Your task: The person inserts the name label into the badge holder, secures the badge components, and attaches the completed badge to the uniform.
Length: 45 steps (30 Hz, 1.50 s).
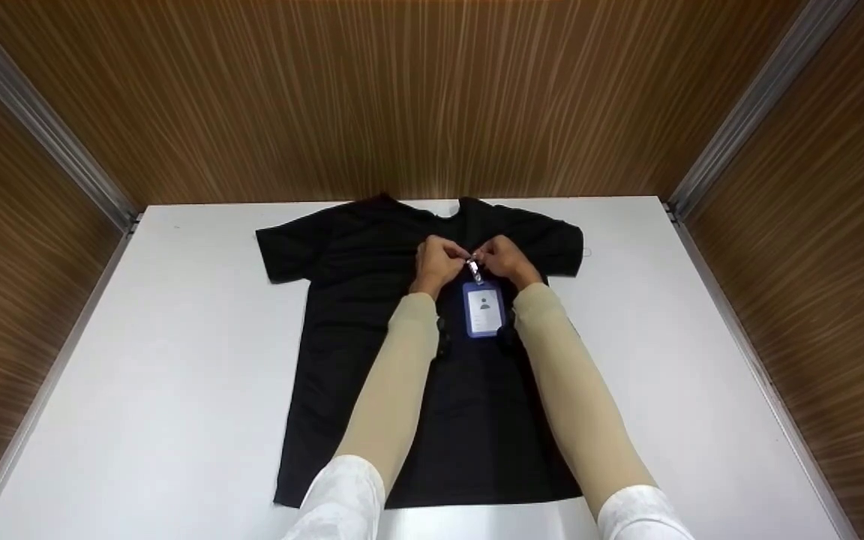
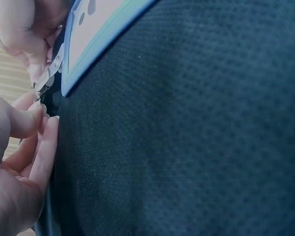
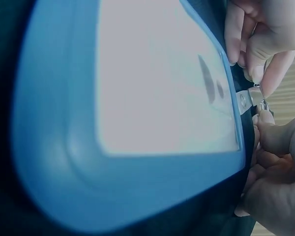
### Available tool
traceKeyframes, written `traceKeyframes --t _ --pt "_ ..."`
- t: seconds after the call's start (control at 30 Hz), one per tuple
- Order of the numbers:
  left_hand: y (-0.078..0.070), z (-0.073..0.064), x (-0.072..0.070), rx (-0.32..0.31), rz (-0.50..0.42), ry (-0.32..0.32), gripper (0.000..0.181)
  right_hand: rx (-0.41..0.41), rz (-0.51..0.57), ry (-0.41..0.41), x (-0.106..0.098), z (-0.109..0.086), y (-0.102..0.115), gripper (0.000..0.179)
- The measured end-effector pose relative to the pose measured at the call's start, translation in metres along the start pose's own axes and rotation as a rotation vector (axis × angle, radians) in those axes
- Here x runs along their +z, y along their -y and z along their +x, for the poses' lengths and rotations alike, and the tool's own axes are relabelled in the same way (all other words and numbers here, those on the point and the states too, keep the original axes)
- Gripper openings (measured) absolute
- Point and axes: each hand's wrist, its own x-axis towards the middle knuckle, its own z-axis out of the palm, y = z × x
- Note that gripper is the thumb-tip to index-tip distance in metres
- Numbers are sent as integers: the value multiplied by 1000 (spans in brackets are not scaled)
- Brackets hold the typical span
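A black T-shirt (image 1: 372, 360) lies spread on the white table. On its chest rests a badge holder (image 1: 467, 311) with a blue frame and a white card, also large in the right wrist view. A short strap with a metal clip (image 1: 475, 268) joins its top edge. My left hand (image 1: 438, 262) pinches the clip's far end from the left, thumb against fingers. From the right, my right hand (image 1: 505, 259) pinches the same clip with thumb and fingers. Fingertips hide the clip's jaws, and I cannot tell whether shirt cloth lies between them.
Brown wood-grain panels (image 1: 432, 97) stand behind and at both sides of the white table (image 1: 177, 360). Metal rails (image 1: 42, 120) run along the panel corners. The shirt's neckline (image 1: 443, 214) lies just beyond the hands, near the table's back edge.
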Motion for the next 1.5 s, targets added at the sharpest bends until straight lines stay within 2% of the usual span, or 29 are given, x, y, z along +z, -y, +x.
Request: traceKeyframes --t 0.57,0.8,0.93,1.07,1.23,1.5 --pt "3 2 4 -22 34 -5 13 21 18 8 0 0 -3 20" --pt "4 3 4 10 35 -18 8 9 17 5 0 0 -3 18" --pt "4 2 2 30 14 -18 6 1 48 0 1 1 -4 16" --pt "4 1 0 13 -31 1 12 6 82 -2 1 1 -6 13" --pt "6 0 -1 -3 -51 4 16 50 119 0 1 1 -5 16" --pt "9 0 -4 18 -103 -5 15 50 56 -19 3 2 -1 20"
